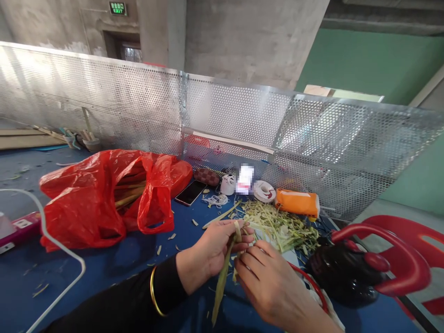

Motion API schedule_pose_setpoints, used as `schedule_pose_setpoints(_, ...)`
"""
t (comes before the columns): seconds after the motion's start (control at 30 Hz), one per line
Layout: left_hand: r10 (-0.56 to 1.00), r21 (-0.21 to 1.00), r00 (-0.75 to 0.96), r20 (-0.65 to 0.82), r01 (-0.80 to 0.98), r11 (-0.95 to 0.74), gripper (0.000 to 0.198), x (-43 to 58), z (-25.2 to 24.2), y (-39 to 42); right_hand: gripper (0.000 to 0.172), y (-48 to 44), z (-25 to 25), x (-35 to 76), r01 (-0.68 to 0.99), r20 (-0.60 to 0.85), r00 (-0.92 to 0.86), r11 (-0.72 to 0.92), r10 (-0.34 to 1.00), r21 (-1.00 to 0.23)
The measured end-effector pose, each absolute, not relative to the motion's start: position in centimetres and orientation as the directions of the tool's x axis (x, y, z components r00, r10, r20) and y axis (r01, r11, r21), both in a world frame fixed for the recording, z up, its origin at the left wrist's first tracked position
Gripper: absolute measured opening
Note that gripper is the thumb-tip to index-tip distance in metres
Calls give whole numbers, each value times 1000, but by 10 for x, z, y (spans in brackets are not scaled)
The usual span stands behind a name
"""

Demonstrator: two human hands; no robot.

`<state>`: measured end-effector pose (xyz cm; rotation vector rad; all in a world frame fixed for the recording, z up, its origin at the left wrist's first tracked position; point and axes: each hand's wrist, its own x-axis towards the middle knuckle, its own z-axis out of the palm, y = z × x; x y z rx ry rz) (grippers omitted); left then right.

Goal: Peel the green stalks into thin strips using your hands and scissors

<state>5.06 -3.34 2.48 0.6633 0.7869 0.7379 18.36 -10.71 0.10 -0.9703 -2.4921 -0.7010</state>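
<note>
My left hand (211, 249) is closed around a long, flat strip of dried leaf (222, 286), whose tail hangs down toward the table. A folded loop of the strip sticks up between thumb and fingers. My right hand (267, 280) is close beside it, fingers curled inward at the strip; what they pinch is hidden behind the knuckles. Past both hands lies a loose heap of green and yellow plant scraps (277, 222). One pale strip (222, 215) rests on the table just beyond my left hand.
A red plastic bag (90, 199) with dried stalks stands left. Behind are a phone (191, 192), white string (215, 200), a tape roll (264, 191) and an orange pack (297, 202). A black kettle with a red handle (347, 273) stands right. A perforated metal screen (232, 106) borders the blue table.
</note>
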Motion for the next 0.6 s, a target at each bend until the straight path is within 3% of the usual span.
schedule_pose_setpoints(0.1,782,744,498,-375,-342,575,15,51,23,-35,17,-111,5,182,699,568,-668,668,480,257)
schedule_pose_setpoints(0.3,737,716,593,-324,-355,601,12,58,11,-46,32,-108,-5,171,703,597,-675,623,433,344)
schedule_pose_setpoints(0.43,742,730,606,-286,-364,578,11,62,6,-50,36,-107,-11,170,708,637,-652,631,411,317)
schedule_pose_setpoints(0.5,766,750,587,-263,-375,545,10,62,6,-50,28,-108,-8,173,750,734,-544,628,406,209)
schedule_pose_setpoints(0.6,786,784,543,-297,-331,525,11,60,9,-50,14,-107,-2,184,826,858,-195,551,475,-117)
